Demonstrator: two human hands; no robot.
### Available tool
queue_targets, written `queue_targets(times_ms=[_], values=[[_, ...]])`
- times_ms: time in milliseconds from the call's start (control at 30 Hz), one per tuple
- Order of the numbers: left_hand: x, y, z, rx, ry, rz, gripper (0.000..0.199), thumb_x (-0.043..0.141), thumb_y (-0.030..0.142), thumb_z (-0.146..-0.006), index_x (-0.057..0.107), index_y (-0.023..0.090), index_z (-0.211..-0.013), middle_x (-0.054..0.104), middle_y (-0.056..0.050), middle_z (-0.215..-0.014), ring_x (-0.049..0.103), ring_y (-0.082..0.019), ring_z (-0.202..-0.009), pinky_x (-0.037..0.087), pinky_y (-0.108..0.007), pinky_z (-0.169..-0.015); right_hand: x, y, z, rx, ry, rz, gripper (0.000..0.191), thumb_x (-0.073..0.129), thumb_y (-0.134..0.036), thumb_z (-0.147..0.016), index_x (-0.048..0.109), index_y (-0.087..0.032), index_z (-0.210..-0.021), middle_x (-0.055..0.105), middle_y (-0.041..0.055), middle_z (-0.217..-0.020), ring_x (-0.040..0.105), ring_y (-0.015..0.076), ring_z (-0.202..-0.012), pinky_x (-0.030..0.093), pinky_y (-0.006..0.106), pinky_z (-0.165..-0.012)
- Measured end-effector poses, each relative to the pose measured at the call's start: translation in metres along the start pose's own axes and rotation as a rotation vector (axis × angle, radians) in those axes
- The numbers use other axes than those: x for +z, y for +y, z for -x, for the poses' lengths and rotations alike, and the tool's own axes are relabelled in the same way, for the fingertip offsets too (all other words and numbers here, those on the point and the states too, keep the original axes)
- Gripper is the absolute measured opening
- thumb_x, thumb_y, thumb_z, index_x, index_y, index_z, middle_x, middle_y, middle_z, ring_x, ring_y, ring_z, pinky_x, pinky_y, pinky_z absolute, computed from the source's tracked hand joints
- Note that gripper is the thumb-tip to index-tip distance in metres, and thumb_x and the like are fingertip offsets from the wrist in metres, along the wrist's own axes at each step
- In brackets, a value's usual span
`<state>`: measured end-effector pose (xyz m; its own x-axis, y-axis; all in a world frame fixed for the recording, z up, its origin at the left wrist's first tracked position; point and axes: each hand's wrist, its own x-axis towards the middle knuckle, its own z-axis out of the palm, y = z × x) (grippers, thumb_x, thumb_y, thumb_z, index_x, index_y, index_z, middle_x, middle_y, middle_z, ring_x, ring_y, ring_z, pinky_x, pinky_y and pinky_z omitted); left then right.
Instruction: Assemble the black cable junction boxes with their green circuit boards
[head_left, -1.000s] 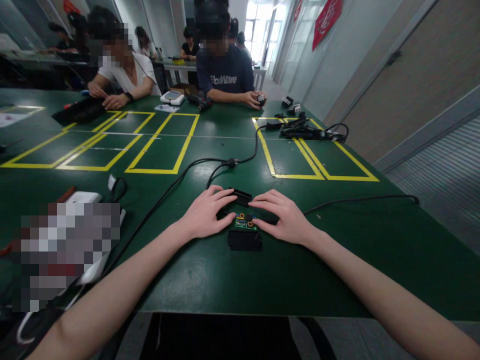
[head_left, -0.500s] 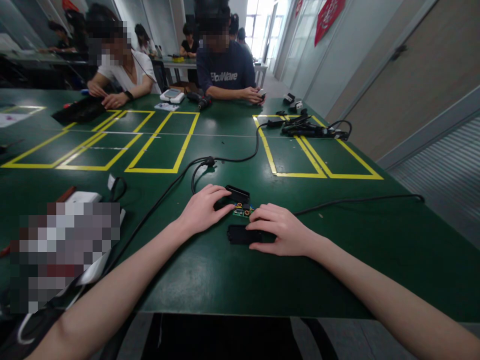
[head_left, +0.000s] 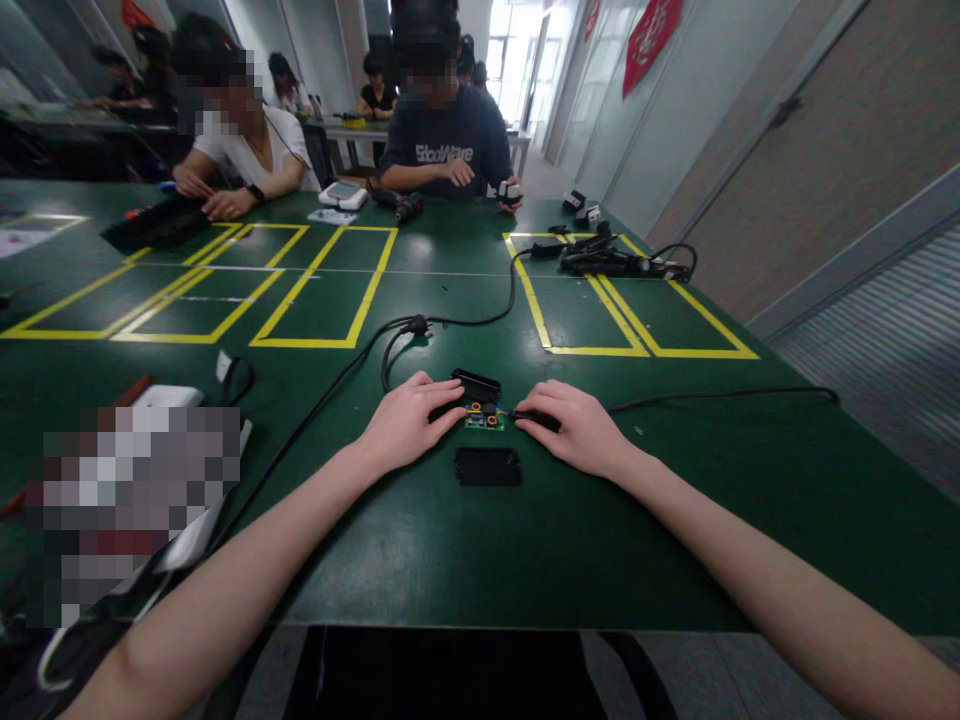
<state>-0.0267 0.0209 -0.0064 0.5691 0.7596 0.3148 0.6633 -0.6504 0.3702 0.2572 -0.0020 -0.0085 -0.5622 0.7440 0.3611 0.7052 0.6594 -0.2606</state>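
Two black plastic shell halves [head_left: 487,467] bracketed the small green coil-topped circuit board [head_left: 485,418] on the bench [head_left: 420,560]. My right grip [head_left: 576,428] pinched the round black cable [head_left: 544,420] beside it; left grip [head_left: 405,425], couldn't tell. Board looked light, stiff, fragile; edges seemed the safest hold.

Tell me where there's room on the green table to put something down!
Bare table lies between the nearer black case piece and the near edge; more lies between the right forearm and the black cable leaving the right hand. It's crowded between that hand and the left hand, with the circuit board and farther black case piece.
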Motion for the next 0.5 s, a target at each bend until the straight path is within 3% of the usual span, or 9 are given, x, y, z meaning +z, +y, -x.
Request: queue_targets(times_ms=[100,300,500], values=[[-0.003,0.005,0.001,0.001,-0.007,-0.013,0.039,0.058,0.040,-0.103,0.072,0.018,-0.133,0.074,-0.008,-0.132,0.065,-0.026,-0.105,0.059,-0.042,-0.094,0.002,0.000,-0.001,0.039,0.000,-0.005,0.014,0.060,-0.028,-0.101,0.071,-0.020,-0.098,0.072,0.0084,-0.094,0.067,0.0238,-0.089,0.055,0.037,-0.079],[-0.011,0.008,0.003,0.066,-0.049,0.061,0.057,0.074,0.049,-0.090,0.069,0.016,-0.137,0.074,-0.011,-0.132,0.066,-0.027,-0.104,0.059,-0.044,-0.093,0.003,-0.001,-0.001,0.101,0.039,-0.049,0.016,0.059,-0.025,-0.101,0.069,-0.021,-0.113,0.073,0.0088,-0.102,0.069,0.0244,-0.093,0.055,0.036,-0.080],[-0.011,0.005,0.004,0.056,-0.072,0.097,0.067,0.082,0.048,-0.083,0.067,0.016,-0.140,0.075,-0.012,-0.125,0.067,-0.027,-0.102,0.059,-0.043,-0.093,0.003,-0.003,0.000,0.105,0.030,-0.141,0.020,0.056,-0.023,-0.101,0.069,-0.020,-0.116,0.070,0.0075,-0.099,0.066,0.0192,-0.076,0.054,0.032,-0.071]])
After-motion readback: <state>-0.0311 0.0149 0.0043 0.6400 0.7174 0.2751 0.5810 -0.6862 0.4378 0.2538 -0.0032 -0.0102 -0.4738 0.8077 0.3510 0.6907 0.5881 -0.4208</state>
